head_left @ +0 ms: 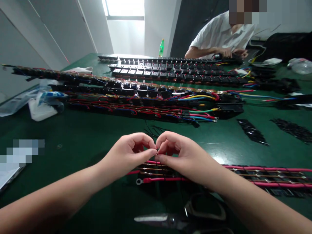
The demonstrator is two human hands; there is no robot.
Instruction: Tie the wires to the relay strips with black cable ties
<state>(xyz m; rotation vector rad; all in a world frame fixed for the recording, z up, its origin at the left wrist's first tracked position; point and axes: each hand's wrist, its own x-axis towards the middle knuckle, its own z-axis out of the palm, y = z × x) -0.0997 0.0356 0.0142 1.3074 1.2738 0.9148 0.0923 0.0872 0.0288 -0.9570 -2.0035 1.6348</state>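
Note:
My left hand (136,148) and my right hand (179,149) meet fingertip to fingertip, each closed in a pinch. Between them shows a tiny bit of a thin black strip (157,152), which looks like a cable tie; the fingers hide most of it. Just beneath lies a long wiring assembly (265,177) with thick red cables, brown rods and black ties around it. Its red cable ends in a metal ring terminal (139,182). My right hand and forearm cover part of this assembly. Scissors (168,221) lie in front, pointing left.
Several long black wired assemblies (122,109) stretch across the green table (85,136). Loose black ties (156,130) lie beyond my hands, with black bundles (252,131) at right. Plastic bags (46,104) rest at left. A co-worker (219,35) works opposite, near a green bottle (161,48).

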